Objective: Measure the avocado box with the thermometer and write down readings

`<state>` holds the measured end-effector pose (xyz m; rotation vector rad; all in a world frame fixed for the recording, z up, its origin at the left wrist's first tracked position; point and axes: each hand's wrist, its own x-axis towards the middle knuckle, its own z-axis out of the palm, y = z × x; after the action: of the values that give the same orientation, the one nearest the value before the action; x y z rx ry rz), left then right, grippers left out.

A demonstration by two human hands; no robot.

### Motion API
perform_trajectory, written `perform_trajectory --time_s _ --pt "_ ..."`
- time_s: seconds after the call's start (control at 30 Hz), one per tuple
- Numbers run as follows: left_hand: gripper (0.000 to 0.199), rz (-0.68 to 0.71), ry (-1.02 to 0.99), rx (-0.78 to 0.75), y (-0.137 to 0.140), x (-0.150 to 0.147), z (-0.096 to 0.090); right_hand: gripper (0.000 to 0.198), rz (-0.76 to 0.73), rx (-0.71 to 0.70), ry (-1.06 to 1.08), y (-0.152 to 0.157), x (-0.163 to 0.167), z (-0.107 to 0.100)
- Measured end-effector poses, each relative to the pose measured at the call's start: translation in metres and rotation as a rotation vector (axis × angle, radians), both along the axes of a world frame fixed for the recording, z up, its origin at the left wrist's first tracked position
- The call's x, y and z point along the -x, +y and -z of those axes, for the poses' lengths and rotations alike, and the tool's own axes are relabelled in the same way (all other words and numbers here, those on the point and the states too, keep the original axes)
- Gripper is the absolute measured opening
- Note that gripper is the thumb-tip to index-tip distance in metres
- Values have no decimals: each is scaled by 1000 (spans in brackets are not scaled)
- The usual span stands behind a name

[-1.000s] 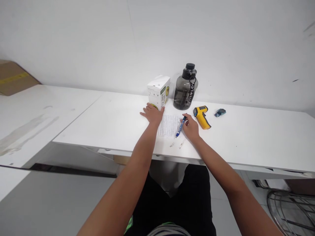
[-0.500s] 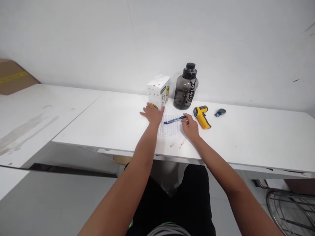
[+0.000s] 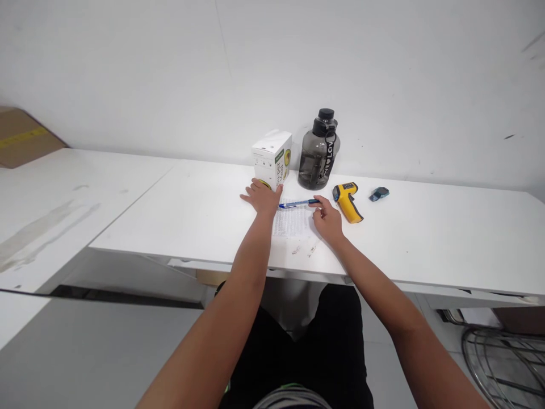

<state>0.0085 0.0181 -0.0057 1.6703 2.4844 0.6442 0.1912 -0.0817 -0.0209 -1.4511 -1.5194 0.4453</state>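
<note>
My left hand (image 3: 261, 197) lies flat with fingers spread, just in front of a white carton (image 3: 264, 162) that has avocado pictures on its side. A blue pen (image 3: 298, 203) is held by its dark end in my right hand (image 3: 327, 219), its other end pointing left toward my left thumb. Beneath the pen rests a sheet of paper (image 3: 292, 223) covered in small print or writing, partly hidden by my left hand and wrist.
Behind the sheet stands a grey translucent bottle (image 3: 314, 162) with a black cap. A yellow infrared thermometer (image 3: 349, 205) and a small teal-and-black device (image 3: 378, 194) lie to the right. At far left sits a cardboard box (image 3: 25, 136); a wire rack (image 3: 502, 358) stands low right.
The pen has swung to lie more level, its left end moving slightly up and left toward my left hand. My left hand stays in place; the view has shifted a little.
</note>
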Motion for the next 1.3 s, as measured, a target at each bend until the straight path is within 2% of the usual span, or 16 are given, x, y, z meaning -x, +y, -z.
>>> perform_trajectory --time_s 0.3,0.7,0.97,1.3 --pt "101 5 18 -1 -2 -1 -1 49 -23 47 5 0 1 -1" --pt "101 11 -4 6 -3 -1 -3 50 -68 42 -51 -1 -1 0" --pt "102 18 -14 -32 1 0 2 49 -101 13 -48 4 -6 10" --pt "104 33 -83 -111 3 1 6 48 -84 49 -35 4 -4 6"
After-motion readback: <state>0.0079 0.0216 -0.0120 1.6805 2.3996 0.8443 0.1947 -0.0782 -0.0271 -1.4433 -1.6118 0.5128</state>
